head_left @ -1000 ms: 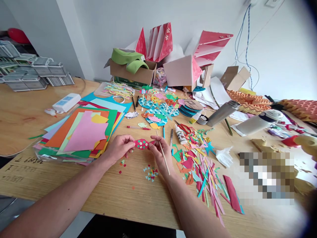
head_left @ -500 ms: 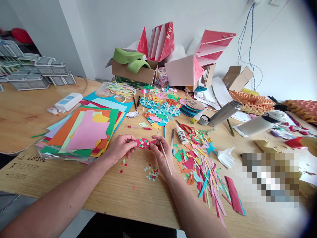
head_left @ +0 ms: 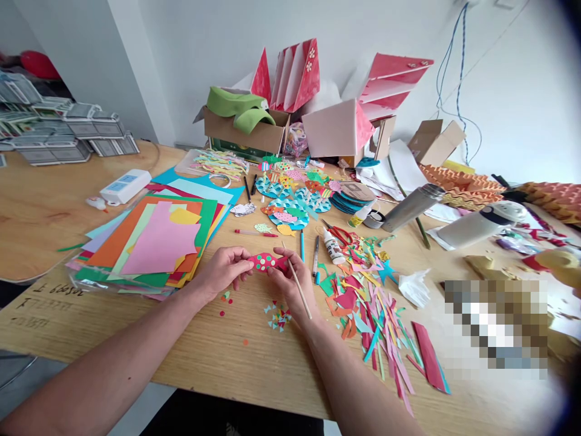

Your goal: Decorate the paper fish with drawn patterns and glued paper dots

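Observation:
Between my hands is a red paper fish point(head_left: 264, 262) dotted with pale and green spots. My left hand point(head_left: 226, 268) pinches its left end. At its right end, the fingers of my right hand point(head_left: 290, 283) are closed on it, and a thin wooden stick point(head_left: 299, 283) lies across that same hand. Small paper triangles point(head_left: 278, 317) lie scattered on the table just below my right hand. A few red dots point(head_left: 222, 313) rest below my left hand. Beyond the hands lie a yellow paper fish point(head_left: 286, 230) and a pale green spotted one point(head_left: 262, 228).
A stack of coloured paper point(head_left: 158, 239) lies left. To the right are a glue bottle point(head_left: 333, 247), red scissors point(head_left: 339, 234), a pile of paper scraps point(head_left: 363, 284), a steel flask point(head_left: 414, 206) and a white bottle point(head_left: 481, 225). Boxes point(head_left: 247, 130) stand behind.
The fingers of my right hand have shifted slightly along the fish's right end, and the stick has tipped a little to the left. My left hand stays almost where it was.

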A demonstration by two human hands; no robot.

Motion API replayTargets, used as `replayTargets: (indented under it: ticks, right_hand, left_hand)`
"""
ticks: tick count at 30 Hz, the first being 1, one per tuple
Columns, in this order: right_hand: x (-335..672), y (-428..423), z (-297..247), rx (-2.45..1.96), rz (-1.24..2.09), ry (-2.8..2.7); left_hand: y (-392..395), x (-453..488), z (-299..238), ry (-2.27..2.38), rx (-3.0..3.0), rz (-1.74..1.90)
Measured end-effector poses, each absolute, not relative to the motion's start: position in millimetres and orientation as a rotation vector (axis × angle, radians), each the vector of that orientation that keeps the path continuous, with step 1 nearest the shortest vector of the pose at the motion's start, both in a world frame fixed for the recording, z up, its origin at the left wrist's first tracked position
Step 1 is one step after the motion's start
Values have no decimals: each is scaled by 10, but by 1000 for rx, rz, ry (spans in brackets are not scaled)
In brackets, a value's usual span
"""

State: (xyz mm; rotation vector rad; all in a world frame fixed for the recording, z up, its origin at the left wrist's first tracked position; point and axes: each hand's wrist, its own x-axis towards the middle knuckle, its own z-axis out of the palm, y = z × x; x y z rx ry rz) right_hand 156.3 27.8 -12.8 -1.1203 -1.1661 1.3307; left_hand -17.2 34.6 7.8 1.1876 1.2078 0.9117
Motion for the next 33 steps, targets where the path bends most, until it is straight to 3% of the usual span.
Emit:
replayTargets:
  ticks: [33]
  right_hand:
    - [1535,243,-124,-1094,1336,-1352]
  left_hand:
    - [327,-174,63,1179,1279,790]
